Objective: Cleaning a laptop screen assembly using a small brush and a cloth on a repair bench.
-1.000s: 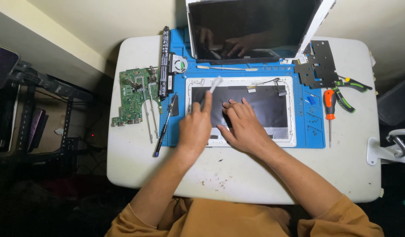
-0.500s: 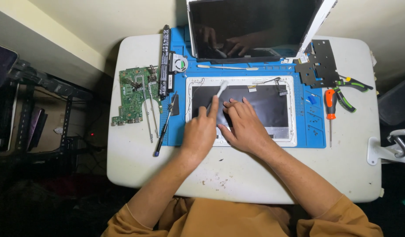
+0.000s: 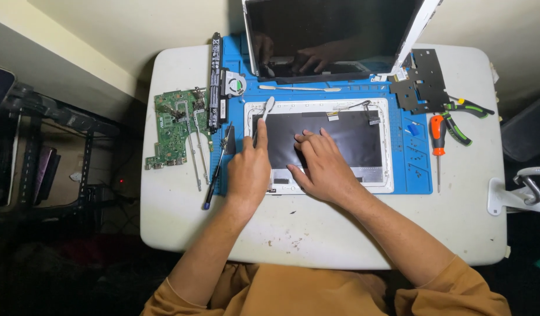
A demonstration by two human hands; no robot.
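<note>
A: Left hand (image 3: 248, 169)?
B: Clamped on a white pry tool (image 3: 265, 113), tip at the upper left corner of the white-framed laptop panel (image 3: 319, 143).
A: Panel location?
B: Flat on the blue repair mat (image 3: 413, 169), mid-desk (image 3: 176, 216).
A: Right hand (image 3: 322, 167)?
B: Fingers spread apart, pressed flat on the panel's dark face. Green circuit board (image 3: 171, 127) lies left of the mat.

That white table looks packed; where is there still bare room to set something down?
The white table is bare along its near edge, below the blue work mat, and at the near right corner under the orange-handled screwdriver. The left side is crowded by the green circuit board; the right by the green-handled pliers.
</note>
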